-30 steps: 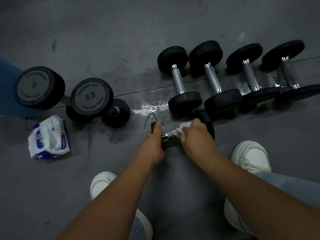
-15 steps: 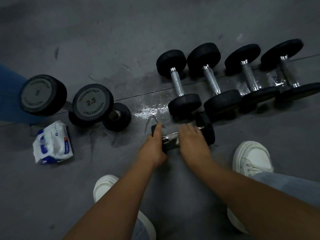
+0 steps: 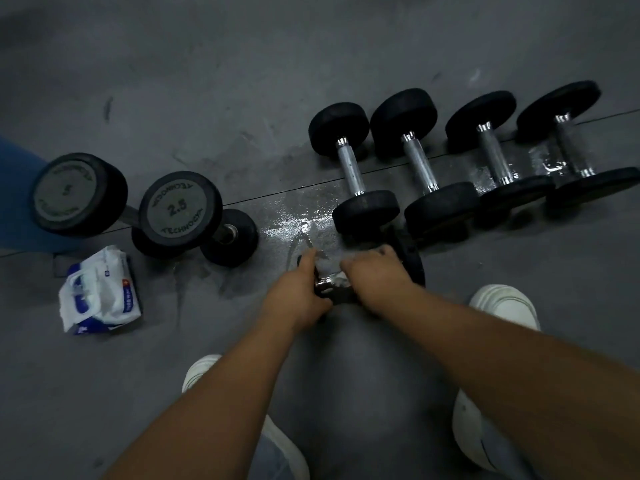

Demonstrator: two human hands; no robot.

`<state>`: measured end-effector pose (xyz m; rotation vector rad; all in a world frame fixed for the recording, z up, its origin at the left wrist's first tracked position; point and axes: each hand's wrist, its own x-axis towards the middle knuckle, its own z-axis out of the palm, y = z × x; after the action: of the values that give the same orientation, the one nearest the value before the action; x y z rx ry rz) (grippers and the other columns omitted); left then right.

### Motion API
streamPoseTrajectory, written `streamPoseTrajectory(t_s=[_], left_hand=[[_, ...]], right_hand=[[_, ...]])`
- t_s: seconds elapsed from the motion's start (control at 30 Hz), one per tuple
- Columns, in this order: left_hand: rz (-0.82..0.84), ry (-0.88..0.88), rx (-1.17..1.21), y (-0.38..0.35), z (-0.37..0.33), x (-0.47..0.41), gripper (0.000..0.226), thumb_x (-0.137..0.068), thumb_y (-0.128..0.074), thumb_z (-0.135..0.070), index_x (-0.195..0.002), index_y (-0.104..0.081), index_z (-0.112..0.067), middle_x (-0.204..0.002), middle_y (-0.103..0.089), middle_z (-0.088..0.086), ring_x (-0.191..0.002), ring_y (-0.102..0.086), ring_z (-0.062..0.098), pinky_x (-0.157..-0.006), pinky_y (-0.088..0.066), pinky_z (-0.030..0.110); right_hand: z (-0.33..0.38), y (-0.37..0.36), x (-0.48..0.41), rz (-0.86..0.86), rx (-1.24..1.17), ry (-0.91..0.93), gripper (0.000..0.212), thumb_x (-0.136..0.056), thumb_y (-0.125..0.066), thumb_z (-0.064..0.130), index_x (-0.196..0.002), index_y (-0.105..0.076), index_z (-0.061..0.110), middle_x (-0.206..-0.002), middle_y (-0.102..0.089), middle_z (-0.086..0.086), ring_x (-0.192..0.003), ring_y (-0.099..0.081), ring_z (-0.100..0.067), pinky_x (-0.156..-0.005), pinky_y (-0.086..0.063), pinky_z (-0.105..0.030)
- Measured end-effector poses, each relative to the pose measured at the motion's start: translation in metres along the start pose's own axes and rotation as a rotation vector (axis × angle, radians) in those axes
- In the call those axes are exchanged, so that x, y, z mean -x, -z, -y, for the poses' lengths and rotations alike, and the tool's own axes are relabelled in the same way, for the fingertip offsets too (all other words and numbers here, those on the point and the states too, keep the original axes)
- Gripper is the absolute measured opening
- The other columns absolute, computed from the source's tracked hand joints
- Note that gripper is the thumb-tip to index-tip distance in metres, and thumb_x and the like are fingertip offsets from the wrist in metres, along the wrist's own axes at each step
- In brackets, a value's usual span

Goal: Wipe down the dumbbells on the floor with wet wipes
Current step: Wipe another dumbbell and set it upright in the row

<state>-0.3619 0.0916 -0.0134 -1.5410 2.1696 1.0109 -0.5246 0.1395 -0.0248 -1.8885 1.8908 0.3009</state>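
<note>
The only container down here is a soft white-and-blue pack of wet wipes point(image 3: 100, 292), lying crumpled on the grey floor point(image 3: 207, 81) off to the person's left. Its top looks rumpled and white, but I cannot tell whether it is open or how much is left inside.

Both bare arms reach forward and down, almost meeting over a small dumbbell point(image 3: 412, 261) that lies crosswise on the floor, just in front of a row of four dumbbells point(image 3: 351, 168). The left hand point(image 3: 299, 289) is curled over the small dumbbell's left end and grips it. The right hand point(image 3: 375, 271), slightly blurred, is bent over the shiny handle, holding a white wipe point(image 3: 334, 271) against the metal; a bit of wipe shows between the two hands.

A wet patch point(image 3: 298, 216) shines on the floor just beyond the hands. Further left, near the pack, stand more dumbbells, one marked 2.5 point(image 3: 180, 209). A white shoe point(image 3: 505, 303) is planted to the right.
</note>
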Motion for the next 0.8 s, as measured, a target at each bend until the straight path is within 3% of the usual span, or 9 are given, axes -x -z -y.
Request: streamPoseTrajectory(t_s=[0.13,0.23,0.3,0.37,0.47,0.53,0.63,0.73,0.8], left_hand=[[0.066,0.071,0.172,0.015,0.012,0.001,0.104,-0.077,-0.078,-0.04,-0.155,-0.009,-0.034,-0.117,-0.06,0.014,-0.098,-0.063,0.031,-0.084,-0.053,0.035],[0.031,-0.004,0.13,0.006,0.007,0.012,0.096,-0.082,-0.074,-0.044,-0.154,-0.013,-0.031,-0.128,-0.058,0.013,-0.113,-0.058,0.03,-0.09,-0.046,0.031],[0.106,-0.034,0.161,-0.003,0.005,0.019,0.115,-0.069,-0.084,-0.036,-0.155,-0.009,-0.03,-0.139,-0.049,0.011,-0.122,-0.053,0.026,-0.099,-0.045,0.032],[0.137,-0.036,0.163,-0.006,0.006,0.02,0.125,-0.06,-0.086,-0.024,-0.155,-0.005,-0.027,-0.141,-0.044,0.011,-0.121,-0.052,0.026,-0.099,-0.048,0.035],[0.119,-0.027,0.174,-0.004,0.004,0.018,0.115,-0.063,-0.087,-0.019,-0.151,-0.012,-0.021,-0.128,-0.055,0.011,-0.106,-0.059,0.024,-0.087,-0.05,0.029],[0.125,0.009,0.206,-0.002,0.003,0.016,0.111,-0.065,-0.086,-0.016,-0.149,-0.014,-0.021,-0.123,-0.056,0.009,-0.103,-0.059,0.025,-0.085,-0.05,0.03],[0.135,0.021,0.232,0.0,0.004,0.012,0.107,-0.065,-0.085,-0.013,-0.147,-0.016,-0.02,-0.118,-0.054,0.007,-0.1,-0.057,0.024,-0.081,-0.049,0.028],[0.134,-0.006,0.236,0.0,0.005,0.012,0.1,-0.068,-0.083,-0.012,-0.146,-0.019,-0.016,-0.116,-0.058,0.009,-0.096,-0.058,0.023,-0.079,-0.046,0.026],[0.13,-0.007,0.241,0.002,0.006,0.01,0.098,-0.069,-0.084,-0.014,-0.145,-0.022,-0.018,-0.116,-0.058,0.008,-0.097,-0.057,0.022,-0.08,-0.046,0.026]], right_hand=[[-0.005,0.01,0.003,0.294,-0.052,0.112,0.026,-0.086,-0.06,0.035,-0.11,-0.058,0.026,-0.117,-0.062,-0.004,-0.109,-0.058,-0.025,-0.08,-0.042,-0.033],[0.0,0.004,0.012,0.167,-0.034,0.01,0.02,-0.088,-0.057,0.032,-0.106,-0.06,0.023,-0.114,-0.063,-0.005,-0.107,-0.059,-0.026,-0.083,-0.042,-0.033],[0.012,-0.003,0.02,0.053,-0.021,-0.089,0.019,-0.09,-0.053,0.028,-0.107,-0.059,0.023,-0.115,-0.063,-0.004,-0.11,-0.057,-0.025,-0.09,-0.037,-0.034],[0.03,-0.016,0.034,0.02,-0.033,-0.128,0.033,-0.095,-0.045,0.024,-0.126,-0.051,0.019,-0.13,-0.055,-0.007,-0.126,-0.046,-0.025,-0.105,-0.027,-0.039],[0.038,-0.03,0.044,0.001,-0.018,0.039,0.054,-0.097,-0.033,0.022,-0.149,-0.026,0.01,-0.15,-0.036,-0.007,-0.143,-0.026,-0.023,-0.115,-0.014,-0.047],[0.02,-0.03,0.041,-0.078,0.007,0.022,0.06,-0.089,-0.023,0.022,-0.145,-0.037,0.007,-0.144,-0.046,-0.009,-0.139,-0.037,-0.024,-0.113,-0.023,-0.049],[0.032,-0.036,0.045,-0.093,-0.053,-0.196,0.064,-0.079,-0.025,0.022,-0.13,-0.056,0.0,-0.13,-0.059,-0.017,-0.125,-0.052,-0.031,-0.101,-0.04,-0.052],[0.055,-0.04,0.049,-0.07,-0.09,-0.019,0.062,-0.075,-0.031,0.025,-0.125,-0.062,0.004,-0.125,-0.063,-0.012,-0.12,-0.058,-0.025,-0.099,-0.045,-0.05],[0.04,-0.04,0.045,-0.144,-0.071,-0.048,0.06,-0.075,-0.031,0.024,-0.122,-0.064,0.004,-0.123,-0.064,-0.012,-0.116,-0.06,-0.025,-0.097,-0.047,-0.049]])
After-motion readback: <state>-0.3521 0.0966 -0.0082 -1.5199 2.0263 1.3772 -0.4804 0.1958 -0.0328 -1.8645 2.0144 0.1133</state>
